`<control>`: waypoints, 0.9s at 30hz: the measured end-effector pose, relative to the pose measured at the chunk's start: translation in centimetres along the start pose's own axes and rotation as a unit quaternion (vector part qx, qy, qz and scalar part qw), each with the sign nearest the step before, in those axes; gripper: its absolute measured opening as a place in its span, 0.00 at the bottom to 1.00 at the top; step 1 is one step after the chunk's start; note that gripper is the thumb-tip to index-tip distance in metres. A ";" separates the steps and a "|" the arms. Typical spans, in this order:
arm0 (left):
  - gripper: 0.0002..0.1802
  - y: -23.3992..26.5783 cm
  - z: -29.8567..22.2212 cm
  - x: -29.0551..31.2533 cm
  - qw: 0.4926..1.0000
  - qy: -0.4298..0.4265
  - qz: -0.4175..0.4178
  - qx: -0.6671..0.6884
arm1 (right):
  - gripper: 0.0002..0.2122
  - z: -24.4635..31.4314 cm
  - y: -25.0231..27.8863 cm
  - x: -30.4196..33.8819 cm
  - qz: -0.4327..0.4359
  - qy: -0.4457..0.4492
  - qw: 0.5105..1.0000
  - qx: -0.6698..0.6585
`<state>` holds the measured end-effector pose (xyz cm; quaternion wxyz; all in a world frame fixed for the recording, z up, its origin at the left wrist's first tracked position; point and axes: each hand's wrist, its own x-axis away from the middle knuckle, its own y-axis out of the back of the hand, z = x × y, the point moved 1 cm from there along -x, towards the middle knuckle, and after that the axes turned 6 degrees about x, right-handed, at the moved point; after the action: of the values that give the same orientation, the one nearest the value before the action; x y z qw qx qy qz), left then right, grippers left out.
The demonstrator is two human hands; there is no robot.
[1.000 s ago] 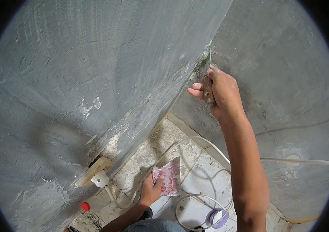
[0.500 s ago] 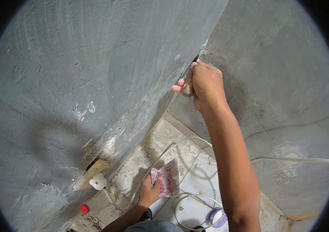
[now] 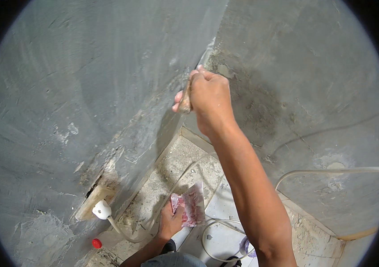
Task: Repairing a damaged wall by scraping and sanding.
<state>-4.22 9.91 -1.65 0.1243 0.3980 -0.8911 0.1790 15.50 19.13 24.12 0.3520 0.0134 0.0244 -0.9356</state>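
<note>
My right hand [image 3: 211, 91] is closed round the brown wooden handle [image 3: 185, 101] of a scraper, up at the corner where two grey walls meet. A pale strip of what looks like its blade [image 3: 206, 56] lies along the corner above my fingers; its tip is hard to make out. Lower down, near my knees, my left hand [image 3: 171, 221] grips a flat, pale rectangular plate [image 3: 195, 205] smeared with pink and red. The plate is held over the floor, apart from the walls.
A white electrical connector [image 3: 102, 209] with a pale cable sits by a recess [image 3: 97, 199] in the left wall. A red cap [image 3: 97, 243] is beside it. Cable loops [image 3: 205, 240] cross the dusty floor [image 3: 171, 162]; a purple roll [image 3: 247, 247] is partly behind my right arm.
The view has shifted, so the corner and my right hand appear further left. More of the pale strip above my right fingers shows. Both hands keep their hold.
</note>
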 end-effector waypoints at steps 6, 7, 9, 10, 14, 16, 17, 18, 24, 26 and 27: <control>0.09 -0.1 0.6 -0.1 1.000 -0.004 0.001 0.004 | 0.21 -0.3 2.1 2.5 0.016 -0.026 1.000 0.002; 0.10 0.0 0.6 0.0 1.000 -0.015 0.005 0.021 | 0.22 -0.2 2.5 2.3 0.007 -0.032 0.999 -0.001; 0.10 0.3 0.7 0.0 1.000 0.004 -0.008 0.011 | 0.22 0.1 3.4 1.5 -0.004 -0.036 0.999 -0.006; 0.11 0.5 0.7 -0.1 1.000 0.011 -0.003 0.003 | 0.22 0.2 3.6 0.9 -0.006 -0.028 1.000 -0.002; 0.13 0.8 0.7 -0.1 0.999 -0.025 -0.027 -0.011 | 0.22 0.1 4.1 -0.8 0.007 -0.027 1.000 0.002; 0.14 1.0 0.8 -0.2 0.999 -0.003 -0.019 -0.047 | 0.22 -0.1 4.0 -1.4 0.004 0.001 1.000 -0.008; 0.14 1.0 0.8 -0.2 0.999 -0.008 -0.024 -0.043 | 0.22 -0.2 3.9 -1.5 0.004 0.000 1.000 -0.008; 0.14 1.1 0.9 -0.2 0.999 -0.012 -0.023 -0.046 | 0.22 -0.3 3.7 -1.6 0.003 0.006 1.000 -0.014; 0.12 1.0 1.4 -0.3 1.000 -0.001 -0.016 -0.025 | 0.21 -0.6 1.7 -0.4 0.001 0.001 1.000 -0.016; 0.12 0.9 1.4 -0.3 1.000 0.000 -0.014 -0.025 | 0.21 -0.8 1.4 0.7 0.013 0.001 1.000 -0.017; 0.12 0.9 1.4 -0.3 1.000 0.002 -0.016 -0.014 | 0.21 -0.8 1.5 1.3 0.013 0.001 1.000 -0.017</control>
<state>-4.79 10.10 -3.20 0.1339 0.4099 -0.8870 0.1654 15.53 17.18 23.21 0.3643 0.0086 0.0405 -0.9304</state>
